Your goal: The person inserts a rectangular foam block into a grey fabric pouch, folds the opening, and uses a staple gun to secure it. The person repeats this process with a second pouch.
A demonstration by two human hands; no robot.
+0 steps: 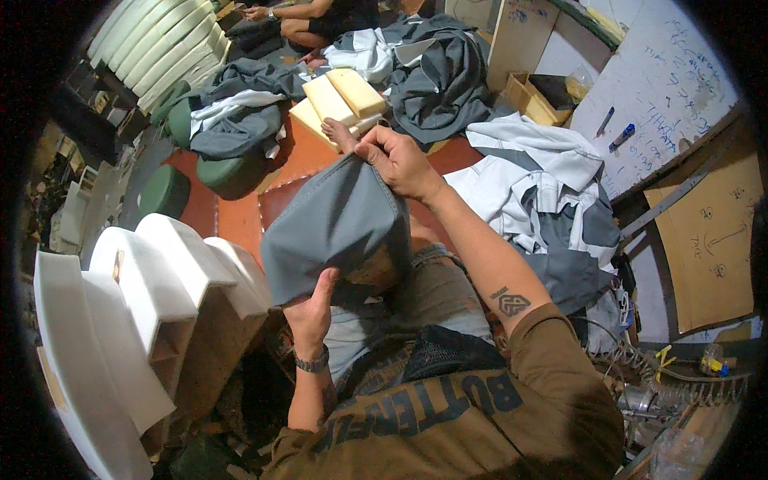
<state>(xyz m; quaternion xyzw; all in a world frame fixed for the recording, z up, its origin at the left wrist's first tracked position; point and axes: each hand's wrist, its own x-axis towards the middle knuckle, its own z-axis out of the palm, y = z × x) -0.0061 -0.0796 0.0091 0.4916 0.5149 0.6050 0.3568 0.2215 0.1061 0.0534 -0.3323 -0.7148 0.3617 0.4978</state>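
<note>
A grey upholstery cover [332, 228] with a stitched seam is spread over my lap between both hands. My right hand [400, 164] pinches its far upper corner at the seam, fingers closed on the fabric. At the near left edge my left hand [310, 320] grips the cover with the thumb upright on the front; its other fingers are hidden. A brownish patch shows at the cover's lower right, and I cannot make out what it is.
White foam-covered seat parts [152, 296] with wooden undersides stand at left. Yellow foam blocks [336, 96] lie ahead near a bare foot. White and grey covers [536, 184] are piled at right, more grey fabric [440, 80] beyond. Another person [320, 16] sits at the back.
</note>
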